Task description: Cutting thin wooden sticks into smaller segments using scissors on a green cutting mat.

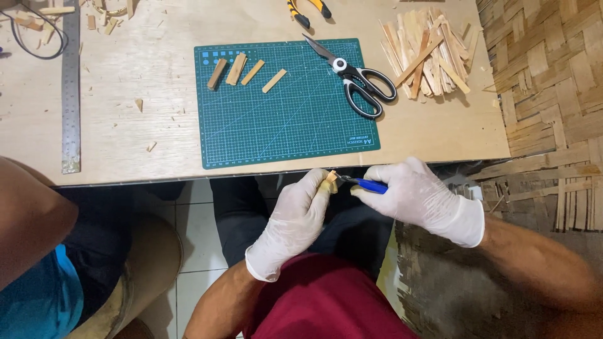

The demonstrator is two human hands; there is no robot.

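Both my hands wear white gloves and meet just below the table's front edge, over my lap. My left hand (295,216) grips a small pale wood piece (329,181). My right hand (414,191) holds a blue-handled knife (367,184), whose blade touches the wood piece. On the table above lies a green cutting mat (295,125) with several short wood pieces (237,69) in a row near its top left corner. Black-handled scissors (358,78) rest shut across the mat's upper right part.
A pile of thin wood strips (427,53) lies at the table's right. A steel ruler (70,88) runs along the left. Yellow-handled pliers (308,9) sit at the top edge. Another person's arm (28,216) is at the left. Woven matting (553,88) covers the right.
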